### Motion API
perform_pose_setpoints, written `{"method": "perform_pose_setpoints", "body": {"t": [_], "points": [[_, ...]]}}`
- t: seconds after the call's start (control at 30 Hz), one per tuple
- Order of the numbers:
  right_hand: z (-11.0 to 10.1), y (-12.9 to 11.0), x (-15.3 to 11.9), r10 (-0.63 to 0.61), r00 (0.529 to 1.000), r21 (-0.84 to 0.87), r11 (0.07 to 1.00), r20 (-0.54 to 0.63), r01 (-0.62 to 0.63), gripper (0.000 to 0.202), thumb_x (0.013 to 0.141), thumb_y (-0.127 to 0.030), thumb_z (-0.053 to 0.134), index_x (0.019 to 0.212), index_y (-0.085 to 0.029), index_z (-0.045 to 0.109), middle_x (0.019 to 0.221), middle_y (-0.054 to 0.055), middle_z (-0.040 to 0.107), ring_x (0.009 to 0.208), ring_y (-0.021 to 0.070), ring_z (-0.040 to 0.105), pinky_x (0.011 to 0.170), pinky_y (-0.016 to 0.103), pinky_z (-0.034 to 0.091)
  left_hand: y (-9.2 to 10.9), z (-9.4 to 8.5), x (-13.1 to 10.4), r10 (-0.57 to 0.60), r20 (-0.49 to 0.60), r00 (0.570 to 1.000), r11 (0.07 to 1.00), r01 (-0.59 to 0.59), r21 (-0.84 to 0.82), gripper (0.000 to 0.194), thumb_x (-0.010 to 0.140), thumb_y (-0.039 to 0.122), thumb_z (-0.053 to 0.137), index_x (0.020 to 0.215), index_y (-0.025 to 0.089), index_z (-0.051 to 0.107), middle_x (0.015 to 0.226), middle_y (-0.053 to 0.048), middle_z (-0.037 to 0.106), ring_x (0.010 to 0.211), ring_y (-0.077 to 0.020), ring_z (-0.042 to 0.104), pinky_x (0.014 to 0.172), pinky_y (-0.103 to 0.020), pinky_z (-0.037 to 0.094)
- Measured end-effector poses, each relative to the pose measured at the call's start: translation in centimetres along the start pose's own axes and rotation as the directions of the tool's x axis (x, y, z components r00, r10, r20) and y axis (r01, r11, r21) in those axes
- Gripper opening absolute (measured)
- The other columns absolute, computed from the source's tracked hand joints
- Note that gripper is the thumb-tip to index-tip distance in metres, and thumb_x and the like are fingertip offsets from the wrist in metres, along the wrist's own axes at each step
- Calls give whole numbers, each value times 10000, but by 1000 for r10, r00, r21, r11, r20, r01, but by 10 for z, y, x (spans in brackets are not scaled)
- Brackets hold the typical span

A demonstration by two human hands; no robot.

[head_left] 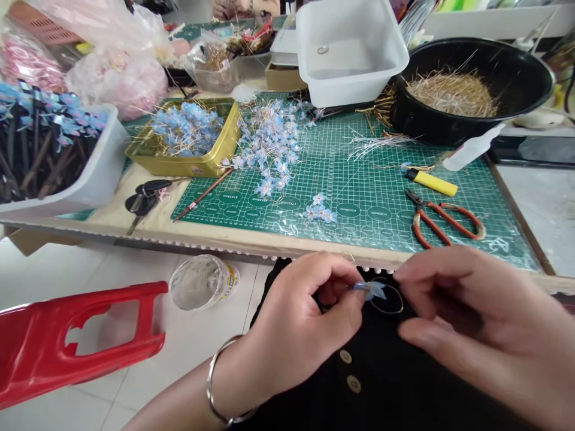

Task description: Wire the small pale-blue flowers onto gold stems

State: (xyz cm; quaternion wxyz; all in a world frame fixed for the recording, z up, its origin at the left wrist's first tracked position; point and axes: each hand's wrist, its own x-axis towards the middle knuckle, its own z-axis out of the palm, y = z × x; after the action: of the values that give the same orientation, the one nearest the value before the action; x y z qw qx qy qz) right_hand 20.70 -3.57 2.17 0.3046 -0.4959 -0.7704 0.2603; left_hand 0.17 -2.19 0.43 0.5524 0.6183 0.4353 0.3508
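Taking the middle of the view as the clock's centre, at five o'clock the left hand covers the base of the blue flower it pinches, and I can't see how the wire loop joins it. Towards four, the right hand runs off the edge, its inner fingers lost in shadow. The red stool at eight and the tub of dark stems at nine are cut off leftward. Just before twelve, another person's arm is cropped; the bucket's label, past seven, is too small to read.
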Motion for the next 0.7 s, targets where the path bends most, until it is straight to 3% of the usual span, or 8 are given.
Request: {"method": "perform_pose_setpoints", "body": {"t": [0.07,0.17,0.27,0.4,0.57,0.63,0.7], "points": [[-5,6,5,-3,1000,-3,1000,-20,3,194,948,-348,602,1142,-339,610,819,-40,696,669,132,649,578,227,542,-1,-1,0,4,0,1000,1000,-4,-1,87,851,104,669,864,189,656,759,52,601,674,-62,514,623,-169,430],[-8,10,13,-112,993,-13,994,41,113,211,937,-187,575,1077,-317,665,1000,-11,727,878,151,695,738,250,566,-2,-1,1,-34,40,999,998,36,-56,79,857,122,679,876,197,659,756,49,599,673,-70,512,621,-181,432],[-6,9,17,-183,979,74,982,89,176,237,909,-123,573,1028,-301,673,946,2,706,847,157,692,672,260,559,-2,-1,3,-109,104,989,980,125,-156,53,881,152,664,888,201,645,739,47,580,660,-75,499,603,-186,427],[2,14,19,-166,984,112,981,70,158,203,877,-113,586,943,-294,647,864,2,676,785,176,663,625,302,519,-1,0,3,-198,203,959,938,245,-246,35,893,196,662,879,197,630,719,42,546,653,-79,474,577,-189,404],[7,36,22,-91,995,-42,995,46,93,157,878,-112,534,832,-248,598,798,-1,629,760,167,609,652,306,481,0,-1,3,-265,209,941,895,321,-310,79,852,147,673,836,182,604,678,57,511,603,-61,420,527,-172,348],[4,38,19,-109,993,-140,984,39,113,146,910,-128,532,892,-243,620,898,21,643,864,183,631,731,320,501,1,-1,3,-284,220,933,887,343,-310,84,849,144,670,831,177,596,659,65,494,586,-56,399,518,-169,336],[0,31,12,-141,989,-283,951,-41,124,212,924,-137,544,1085,-241,637,1123,79,638,1067,238,629,874,368,507,2,-1,4,-295,234,927,886,357,-297,79,858,144,653,823,175,589,649,70,482,577,-53,383,517,-168,332]]}}
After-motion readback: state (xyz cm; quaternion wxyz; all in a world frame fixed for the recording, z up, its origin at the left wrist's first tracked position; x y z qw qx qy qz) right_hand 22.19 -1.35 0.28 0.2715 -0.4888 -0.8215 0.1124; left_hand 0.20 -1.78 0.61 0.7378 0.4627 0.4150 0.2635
